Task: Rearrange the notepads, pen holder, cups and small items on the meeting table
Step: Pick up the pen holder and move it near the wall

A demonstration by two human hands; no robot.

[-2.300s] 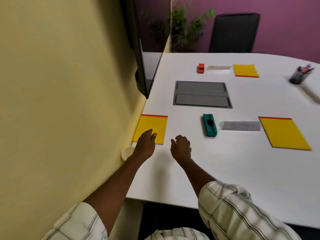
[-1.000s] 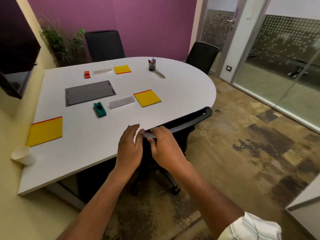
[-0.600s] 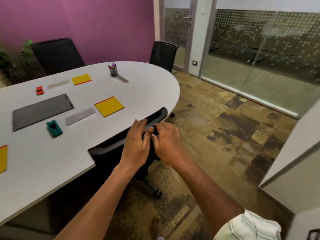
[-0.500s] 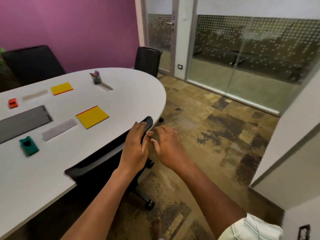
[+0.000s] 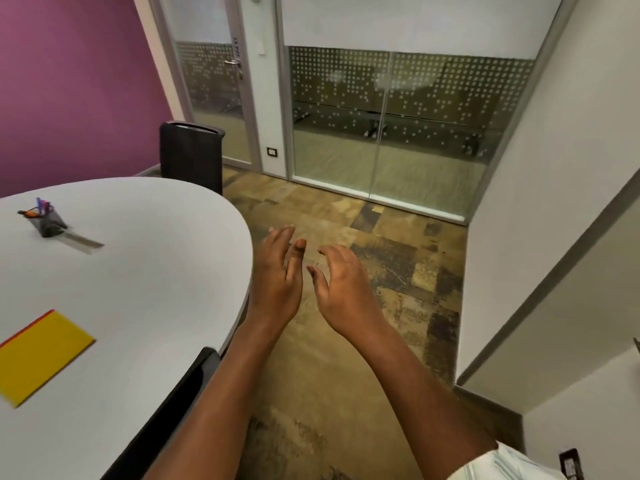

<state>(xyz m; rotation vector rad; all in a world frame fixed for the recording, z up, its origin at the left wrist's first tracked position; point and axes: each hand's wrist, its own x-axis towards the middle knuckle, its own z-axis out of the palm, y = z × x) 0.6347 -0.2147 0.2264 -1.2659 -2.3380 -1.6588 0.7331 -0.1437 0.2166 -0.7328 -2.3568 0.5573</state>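
The white oval meeting table point(image 5: 145, 278) fills the left of the view. A dark pen holder point(image 5: 48, 221) with coloured pens stands far left on it, a clear ruler point(image 5: 83, 241) beside it. A yellow notepad point(image 5: 38, 355) with a red edge lies at the near left. My left hand point(image 5: 278, 275) hovers just past the table's rounded end, fingers spread, holding nothing. My right hand point(image 5: 341, 287) is beside it over the floor, fingers apart and empty.
A black chair back point(image 5: 166, 410) sits tucked against the table's near edge under my left forearm. Another black chair point(image 5: 190, 155) stands at the table's far end. Glass partition and door point(image 5: 381, 133) lie ahead, a white wall point(image 5: 554, 237) on the right, patterned floor point(image 5: 381, 271) between.
I have turned right along the table. Both hands left the near chair's back and now hang free past the table's end. The cup, green and orange items have left the view.
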